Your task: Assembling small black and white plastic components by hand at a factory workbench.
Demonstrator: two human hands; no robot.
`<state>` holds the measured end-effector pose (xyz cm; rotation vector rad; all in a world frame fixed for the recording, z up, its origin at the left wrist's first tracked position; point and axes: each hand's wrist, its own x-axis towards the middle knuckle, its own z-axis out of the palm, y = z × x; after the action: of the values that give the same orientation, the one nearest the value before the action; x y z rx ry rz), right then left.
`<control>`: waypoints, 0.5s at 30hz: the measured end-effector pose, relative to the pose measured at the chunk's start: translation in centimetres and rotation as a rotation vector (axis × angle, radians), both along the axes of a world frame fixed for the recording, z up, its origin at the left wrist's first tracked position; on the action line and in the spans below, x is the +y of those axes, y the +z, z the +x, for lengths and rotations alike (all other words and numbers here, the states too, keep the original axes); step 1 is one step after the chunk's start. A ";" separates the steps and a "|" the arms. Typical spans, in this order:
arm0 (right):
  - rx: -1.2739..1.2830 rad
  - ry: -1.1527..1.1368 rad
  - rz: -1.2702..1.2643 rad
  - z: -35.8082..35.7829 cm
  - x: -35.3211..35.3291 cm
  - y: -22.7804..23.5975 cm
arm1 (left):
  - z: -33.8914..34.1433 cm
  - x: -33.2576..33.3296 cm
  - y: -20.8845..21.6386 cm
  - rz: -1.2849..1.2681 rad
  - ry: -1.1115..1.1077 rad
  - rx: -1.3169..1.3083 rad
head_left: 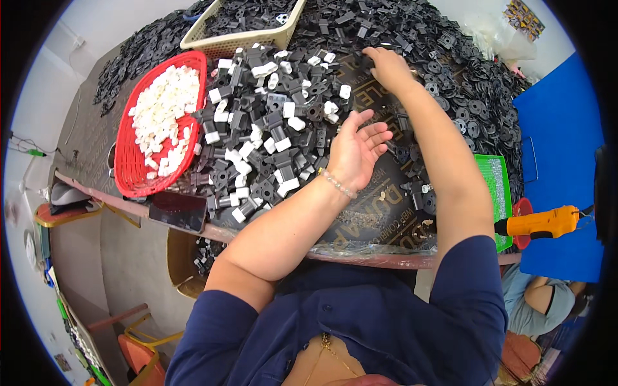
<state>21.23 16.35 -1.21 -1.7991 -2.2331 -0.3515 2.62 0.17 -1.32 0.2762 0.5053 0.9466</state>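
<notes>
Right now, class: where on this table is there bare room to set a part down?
Bare tabletop lies below the left hand, bordered by black parts and the near edge. Everywhere else is crowded: mixed pile, red basket, right hand amid parts.

Your workplace: a crowded desk in a bright, pale-walled room.

You sit at a dark, plastic-sheeted desk whose front edge curves across below you. To your left a pale grey wall rises, evenly lit, with a thin cable running along it. Low on your left the greyish floor shows, with a yellow metal frame standing on it and a small tan bin tucked under the desk edge. On your right a large flat blue panel fills the side, and an orange handheld power tool hangs just beside it. Another person in a light blue shirt sits low at the right.
</notes>
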 end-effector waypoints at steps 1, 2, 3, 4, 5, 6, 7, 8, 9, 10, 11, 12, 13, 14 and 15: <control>-0.037 0.032 0.040 0.3 -1.1 0.5 | 0.0 -0.1 0.2 0.033 0.006 0.033; -0.045 0.029 0.049 0.7 -2.8 1.4 | 0.3 -0.4 0.1 0.113 0.015 0.029; 0.129 0.009 0.066 0.8 -3.8 1.5 | 0.5 -0.6 0.1 0.260 0.072 0.142; 0.304 -0.011 0.080 0.7 -4.6 1.6 | 0.9 -0.8 0.3 0.406 0.130 0.258; 0.565 -0.027 0.014 0.5 -5.7 1.8 | 1.2 -0.6 0.2 0.526 0.187 0.317; 0.826 -0.041 -0.058 0.0 -7.0 2.2 | 1.0 -0.5 -0.1 0.730 0.260 0.536; 1.158 0.003 -0.196 -0.4 -9.3 3.0 | 1.2 -0.8 0.2 0.817 0.306 0.597; 1.160 0.002 -0.200 -1.0 -11.6 3.9 | 1.1 -1.1 0.7 0.901 0.356 0.658; 1.299 0.060 -0.371 -1.4 -14.0 4.8 | 0.9 -1.3 0.8 0.899 0.355 0.654; 1.433 0.111 -0.540 -1.4 -16.1 5.4 | 0.9 -1.1 0.8 0.968 0.288 0.640; 1.420 0.148 -0.536 -1.6 -17.9 5.7 | 0.9 -1.1 0.8 1.037 0.220 0.622; 1.407 0.179 -0.529 -1.4 -19.5 5.9 | 0.7 -1.3 1.2 1.098 0.250 0.720; 1.448 0.170 -0.551 -0.7 -20.8 6.4 | 0.4 -1.3 1.3 1.034 0.173 0.683; 1.447 0.145 -0.536 0.3 -21.7 7.0 | 0.4 -1.4 1.4 0.973 0.095 0.646; 1.328 0.100 -0.472 1.7 -22.3 7.5 | 0.8 -1.3 1.4 0.877 0.126 0.455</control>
<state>22.89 -6.00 6.26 -1.3332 -1.3963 1.1380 3.41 -1.15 0.07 1.2838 0.4965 1.1959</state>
